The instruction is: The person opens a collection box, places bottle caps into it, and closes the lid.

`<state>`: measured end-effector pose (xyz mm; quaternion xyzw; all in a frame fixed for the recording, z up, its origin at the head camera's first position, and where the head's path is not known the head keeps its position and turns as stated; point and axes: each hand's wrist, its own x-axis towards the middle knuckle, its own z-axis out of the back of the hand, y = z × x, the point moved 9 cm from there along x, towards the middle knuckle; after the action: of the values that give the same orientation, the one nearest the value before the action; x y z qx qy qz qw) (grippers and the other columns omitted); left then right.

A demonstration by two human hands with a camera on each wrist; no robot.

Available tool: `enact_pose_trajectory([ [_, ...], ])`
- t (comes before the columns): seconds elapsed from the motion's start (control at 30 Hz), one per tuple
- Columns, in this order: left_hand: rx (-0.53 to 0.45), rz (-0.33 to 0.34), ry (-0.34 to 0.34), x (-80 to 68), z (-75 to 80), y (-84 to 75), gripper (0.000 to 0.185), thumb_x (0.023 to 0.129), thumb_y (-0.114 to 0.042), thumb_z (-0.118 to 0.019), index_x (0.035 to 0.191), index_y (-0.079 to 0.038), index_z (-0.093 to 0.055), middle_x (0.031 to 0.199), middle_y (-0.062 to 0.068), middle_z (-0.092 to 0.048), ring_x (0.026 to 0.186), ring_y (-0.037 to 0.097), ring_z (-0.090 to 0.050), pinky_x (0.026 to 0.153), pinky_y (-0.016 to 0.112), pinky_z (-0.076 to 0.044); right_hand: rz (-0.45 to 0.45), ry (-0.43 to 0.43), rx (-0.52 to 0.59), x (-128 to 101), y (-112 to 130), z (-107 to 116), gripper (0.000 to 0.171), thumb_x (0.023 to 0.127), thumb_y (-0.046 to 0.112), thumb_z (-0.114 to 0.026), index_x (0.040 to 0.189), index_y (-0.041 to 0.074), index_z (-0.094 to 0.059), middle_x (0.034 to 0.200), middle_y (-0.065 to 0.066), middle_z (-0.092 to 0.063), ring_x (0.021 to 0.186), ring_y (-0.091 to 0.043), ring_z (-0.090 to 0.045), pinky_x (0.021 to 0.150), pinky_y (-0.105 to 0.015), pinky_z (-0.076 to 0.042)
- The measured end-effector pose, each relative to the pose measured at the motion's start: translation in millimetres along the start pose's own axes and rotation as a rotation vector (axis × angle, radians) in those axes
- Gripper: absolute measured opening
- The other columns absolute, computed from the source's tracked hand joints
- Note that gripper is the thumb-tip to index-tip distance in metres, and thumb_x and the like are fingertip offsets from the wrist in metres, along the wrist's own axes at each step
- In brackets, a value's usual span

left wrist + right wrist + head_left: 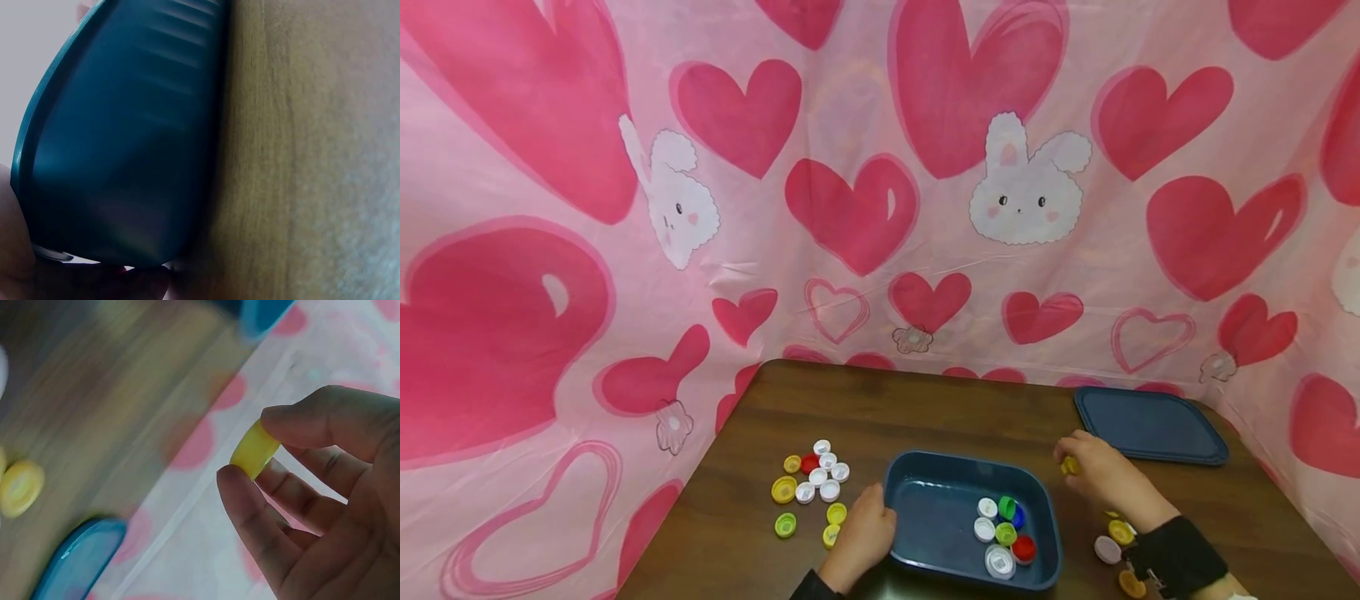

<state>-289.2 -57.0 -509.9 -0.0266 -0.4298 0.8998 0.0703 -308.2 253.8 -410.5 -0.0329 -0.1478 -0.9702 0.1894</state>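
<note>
Between thumb and fingertips my right hand (1103, 473) pinches a yellow bottle cap (255, 450), held above the table to the right of a dark blue tray (928, 508). The left hand (867, 533) grips the tray's left side; its thumb (300, 422) counterpart is not clear, but in the left wrist view fingers wrap the tray's wall (119, 156). Inside the tray, toward its right, lie several caps, among them a red cap (1024, 548), a large white cap (1000, 562) and a blue cap (1018, 517).
Left of the tray lie several loose caps, including a red one (809, 464) and a light green cap (786, 525). Under the right forearm are a pale cap (1107, 549) and a yellow-orange cap (1132, 584). A flat blue lid-like tray (1150, 425) lies at the back right.
</note>
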Motion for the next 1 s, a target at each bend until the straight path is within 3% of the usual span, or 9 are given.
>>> enact_pose_trajectory([
  [0.2,-0.011,0.022,0.009,-0.1,-1.3,1.3,0.034,0.094,-0.004,-0.055,0.124,0.013,-0.055,0.113,0.022,-0.061,0.107,0.040,-0.060,0.095,0.066,-0.046,0.138,0.031,0.006,-4.8,53.0,-13.8,0.026,0.075,-0.001,-0.081,0.090,0.014,-0.065,0.092,0.005,-0.056,0.083,-0.015,-0.053,0.071,-0.032,-0.055],
  [0.4,0.001,0.012,-0.007,0.2,0.3,0.5,0.032,0.094,-0.004,-0.055,0.122,0.012,-0.056,0.110,0.021,-0.061,0.105,0.039,-0.060,0.095,0.065,-0.047,0.241,0.222,0.089,-11.9,88.6,-48.9,0.022,0.080,-0.001,-0.078,0.094,0.013,-0.068,0.092,0.006,-0.055,0.081,-0.007,-0.050,0.068,-0.027,-0.052],
  [0.6,0.002,0.006,-0.002,0.7,-1.0,0.6,0.033,0.094,-0.004,-0.054,0.122,0.013,-0.056,0.111,0.022,-0.061,0.106,0.039,-0.060,0.095,0.065,-0.046,0.220,0.355,0.150,-19.1,95.8,-72.4,0.022,0.081,0.005,-0.080,0.096,0.018,-0.070,0.094,0.010,-0.056,0.083,-0.002,-0.048,0.073,-0.026,-0.052],
  [0.77,0.007,0.007,0.004,0.5,-1.1,0.8,0.033,0.094,-0.003,-0.055,0.122,0.013,-0.055,0.111,0.022,-0.061,0.105,0.040,-0.059,0.095,0.065,-0.046,0.258,0.396,0.147,-21.8,97.5,-82.4,0.025,0.080,0.003,-0.080,0.093,0.021,-0.069,0.096,0.014,-0.057,0.086,-0.001,-0.048,0.081,-0.028,-0.053],
  [1.0,-0.010,0.012,0.013,1.0,-2.4,2.1,0.032,0.094,-0.004,-0.054,0.122,0.013,-0.055,0.111,0.021,-0.060,0.105,0.039,-0.059,0.095,0.065,-0.046,0.301,0.419,0.164,-23.4,102.7,-93.4,0.023,0.080,0.003,-0.079,0.091,0.020,-0.068,0.093,0.016,-0.055,0.084,0.002,-0.047,0.077,-0.025,-0.049],
])
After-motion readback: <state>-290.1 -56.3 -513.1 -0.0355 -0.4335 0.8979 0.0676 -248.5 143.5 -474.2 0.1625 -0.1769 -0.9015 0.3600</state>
